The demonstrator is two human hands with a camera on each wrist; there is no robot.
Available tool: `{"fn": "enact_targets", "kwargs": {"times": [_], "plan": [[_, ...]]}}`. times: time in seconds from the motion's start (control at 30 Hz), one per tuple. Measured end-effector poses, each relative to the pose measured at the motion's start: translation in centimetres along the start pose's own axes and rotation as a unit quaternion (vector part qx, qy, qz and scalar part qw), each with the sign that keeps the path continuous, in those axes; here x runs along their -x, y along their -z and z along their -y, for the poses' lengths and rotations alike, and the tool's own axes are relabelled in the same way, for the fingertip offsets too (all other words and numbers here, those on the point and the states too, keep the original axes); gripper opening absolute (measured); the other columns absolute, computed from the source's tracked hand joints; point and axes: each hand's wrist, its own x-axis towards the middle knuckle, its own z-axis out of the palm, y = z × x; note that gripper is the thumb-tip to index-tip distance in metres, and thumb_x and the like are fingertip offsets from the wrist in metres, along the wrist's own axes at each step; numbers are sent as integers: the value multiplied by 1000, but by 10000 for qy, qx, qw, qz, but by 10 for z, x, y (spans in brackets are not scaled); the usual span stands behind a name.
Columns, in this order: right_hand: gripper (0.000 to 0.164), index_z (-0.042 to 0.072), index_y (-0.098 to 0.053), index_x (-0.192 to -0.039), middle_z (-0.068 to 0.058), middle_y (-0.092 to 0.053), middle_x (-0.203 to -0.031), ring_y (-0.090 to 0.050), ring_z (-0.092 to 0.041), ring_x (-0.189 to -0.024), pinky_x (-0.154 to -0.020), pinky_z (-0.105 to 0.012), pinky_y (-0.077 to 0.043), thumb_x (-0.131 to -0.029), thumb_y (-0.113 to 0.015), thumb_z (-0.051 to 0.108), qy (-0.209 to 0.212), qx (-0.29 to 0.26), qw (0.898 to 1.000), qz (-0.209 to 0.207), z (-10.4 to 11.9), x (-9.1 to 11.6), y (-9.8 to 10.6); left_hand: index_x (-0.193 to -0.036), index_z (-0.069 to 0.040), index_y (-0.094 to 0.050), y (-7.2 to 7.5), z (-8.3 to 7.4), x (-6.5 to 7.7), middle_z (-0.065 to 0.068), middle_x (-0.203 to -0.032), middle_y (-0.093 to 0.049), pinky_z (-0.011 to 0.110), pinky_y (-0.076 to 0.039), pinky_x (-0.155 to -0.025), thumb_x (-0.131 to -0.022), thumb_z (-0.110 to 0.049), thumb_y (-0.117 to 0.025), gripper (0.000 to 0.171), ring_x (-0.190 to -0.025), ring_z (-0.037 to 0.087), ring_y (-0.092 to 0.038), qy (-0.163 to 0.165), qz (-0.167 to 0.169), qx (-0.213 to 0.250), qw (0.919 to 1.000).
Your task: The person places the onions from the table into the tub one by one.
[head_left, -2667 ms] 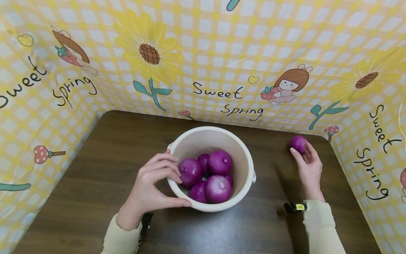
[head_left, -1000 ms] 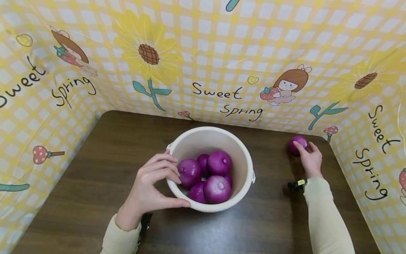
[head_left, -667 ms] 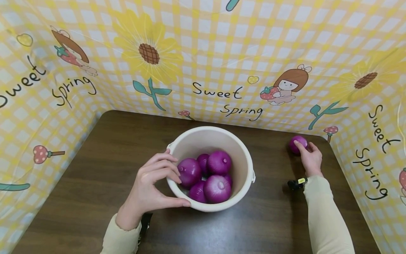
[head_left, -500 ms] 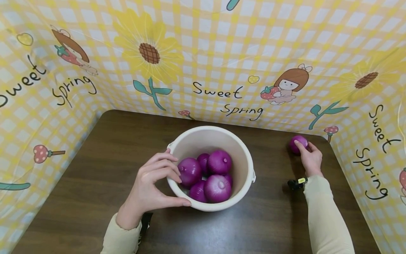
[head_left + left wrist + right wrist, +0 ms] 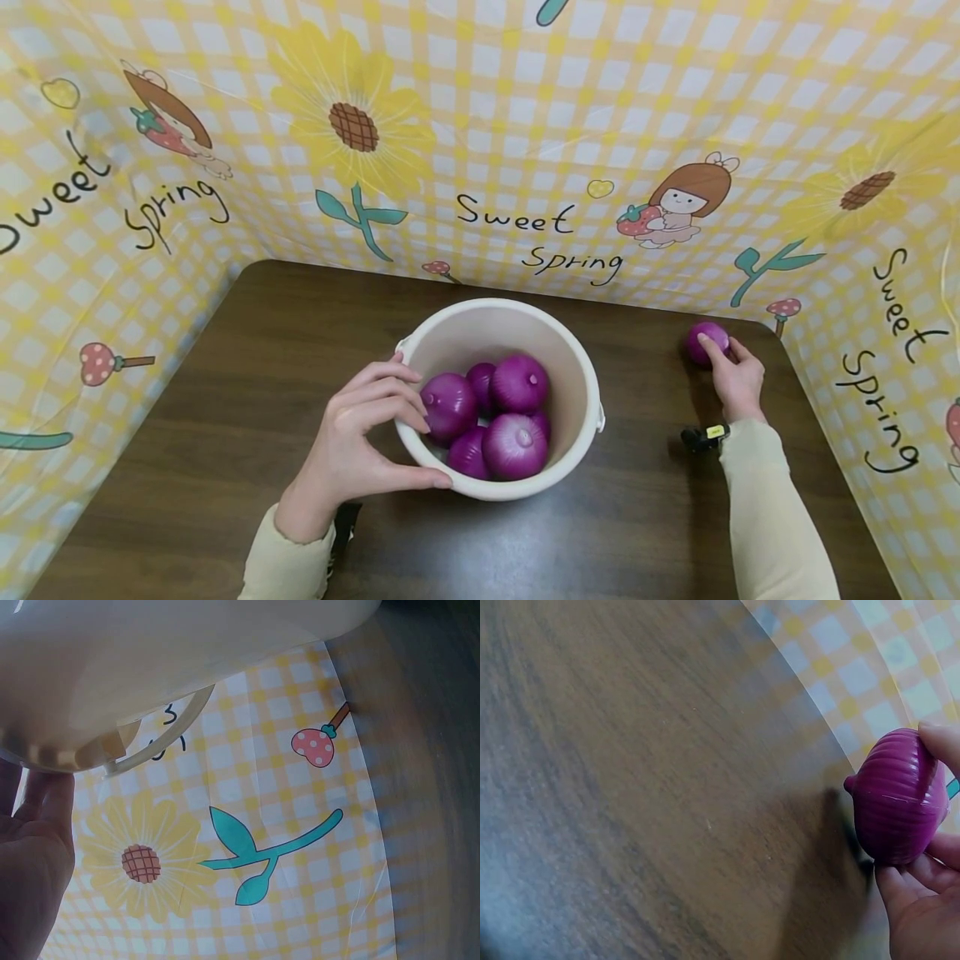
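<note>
A cream bucket (image 5: 577,333) stands mid-table with several purple onions (image 5: 517,446) inside. My left hand (image 5: 360,442) grips its left rim, fingers over the edge and thumb along the near side. In the left wrist view the bucket's wall (image 5: 165,652) and its curved handle (image 5: 176,735) show, with the left hand (image 5: 34,862) at the rim. My right hand (image 5: 738,379) holds a single purple onion (image 5: 705,342) near the table's back right corner. In the right wrist view that onion (image 5: 896,802) sits between thumb and fingers, its stubby tip pointing left.
The dark wood table (image 5: 225,400) is enclosed at the back and both sides by yellow checked cloth (image 5: 510,125) with printed flowers and lettering. The cloth meets the table's back edge close behind the right hand's onion.
Since the oldest frame, my right hand has turned around the onion, bringing the thumb across its near face, and the forearm has swung. The left hand and bucket stay put.
</note>
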Motion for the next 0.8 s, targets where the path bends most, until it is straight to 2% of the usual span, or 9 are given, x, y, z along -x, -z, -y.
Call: {"fn": "enact_targets", "kwargs": {"times": [0.8], "plan": [[88, 11, -36, -158, -12, -36, -159, -35, -22, -145, -119, -30, -32, -91, -70, 58, 198, -86, 9997, 87, 7, 13, -1, -76, -14, -68, 0, -1, 1, 0, -81, -67, 56, -38, -115, -65, -50, -96, 46, -100, 28, -60, 37, 21, 34, 10000]]}}
